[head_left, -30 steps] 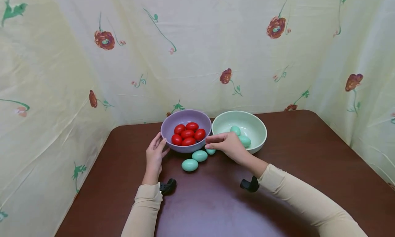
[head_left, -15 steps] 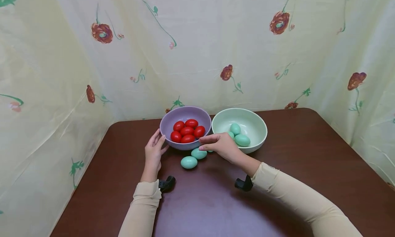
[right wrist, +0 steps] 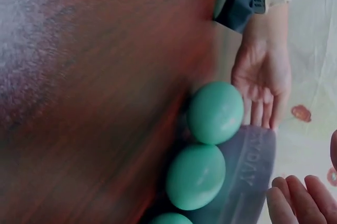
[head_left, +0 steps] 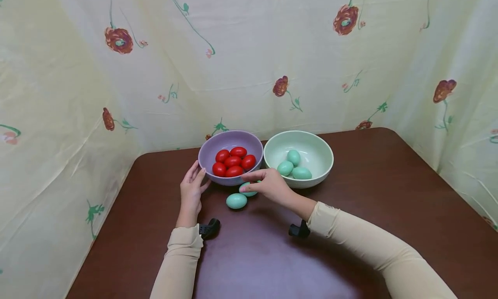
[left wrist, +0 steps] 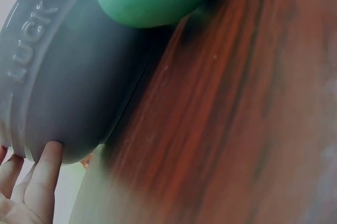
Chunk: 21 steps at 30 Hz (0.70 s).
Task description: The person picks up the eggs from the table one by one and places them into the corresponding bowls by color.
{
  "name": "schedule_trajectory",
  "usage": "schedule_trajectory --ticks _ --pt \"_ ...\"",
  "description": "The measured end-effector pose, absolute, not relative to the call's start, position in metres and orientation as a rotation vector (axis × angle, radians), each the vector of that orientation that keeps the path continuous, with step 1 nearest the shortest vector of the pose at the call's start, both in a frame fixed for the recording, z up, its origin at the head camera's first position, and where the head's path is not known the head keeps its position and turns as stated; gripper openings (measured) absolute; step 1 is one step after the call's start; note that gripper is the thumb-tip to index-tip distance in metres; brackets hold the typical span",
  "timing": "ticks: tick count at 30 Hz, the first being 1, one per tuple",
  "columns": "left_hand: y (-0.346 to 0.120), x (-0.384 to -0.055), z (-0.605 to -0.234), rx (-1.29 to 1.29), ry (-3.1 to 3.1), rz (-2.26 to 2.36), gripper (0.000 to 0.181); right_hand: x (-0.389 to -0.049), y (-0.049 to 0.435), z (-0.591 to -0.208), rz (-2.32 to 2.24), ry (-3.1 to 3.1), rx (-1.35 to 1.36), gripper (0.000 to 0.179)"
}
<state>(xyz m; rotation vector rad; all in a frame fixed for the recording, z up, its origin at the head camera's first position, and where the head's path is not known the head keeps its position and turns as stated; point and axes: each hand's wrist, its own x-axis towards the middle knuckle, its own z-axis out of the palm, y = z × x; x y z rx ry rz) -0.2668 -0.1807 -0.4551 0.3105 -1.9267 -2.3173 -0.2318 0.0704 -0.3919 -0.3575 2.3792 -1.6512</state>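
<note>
Red eggs (head_left: 233, 161), several of them, lie in a purple bowl (head_left: 233, 138) at the table's back. My left hand (head_left: 190, 196) rests its fairly straight fingers against that bowl's left side; the left wrist view shows fingertips (left wrist: 51, 153) on its outer wall. To its right stands a pale green bowl (head_left: 321, 154) with three mint eggs (head_left: 301, 173) inside. My right hand (head_left: 272, 187) hovers in front of the bowls, fingers extended and holding nothing. Below it, a mint egg (head_left: 236, 200) and a second one (right wrist: 195, 177) lie on the table, with a third cut off in the right wrist view.
The dark brown table (head_left: 249, 255) reaches back to a floral curtain (head_left: 249, 65), which hangs behind and at both sides. Black wrist cameras (head_left: 210, 229) sit on both wrists. The loose eggs lie close against the purple bowl's front.
My right hand has moved left, from in front of the green bowl toward the loose eggs, uncovering a third egg in that bowl. The left hand has stayed at the purple bowl.
</note>
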Motion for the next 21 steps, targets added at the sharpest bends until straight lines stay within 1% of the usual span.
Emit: schedule_trajectory --ticks 6,12,17,21 --pt "-0.184 -0.265 -0.461 0.282 -1.909 -2.32 0.055 -0.227 0.062 -0.402 -1.644 2.393 -0.357 0.039" --pt "-0.184 -0.265 -0.459 0.313 -1.923 -2.32 0.055 -0.225 0.056 -0.406 -1.57 2.433 -0.425 0.04" --pt "-0.184 -0.263 -0.458 0.321 -1.936 -2.309 0.055 -0.227 0.05 -0.407 -1.521 2.473 -0.431 0.039" --pt "-0.182 -0.265 -0.457 0.305 -1.93 -2.307 0.055 -0.228 0.047 -0.409 -1.509 2.475 -0.442 0.043"
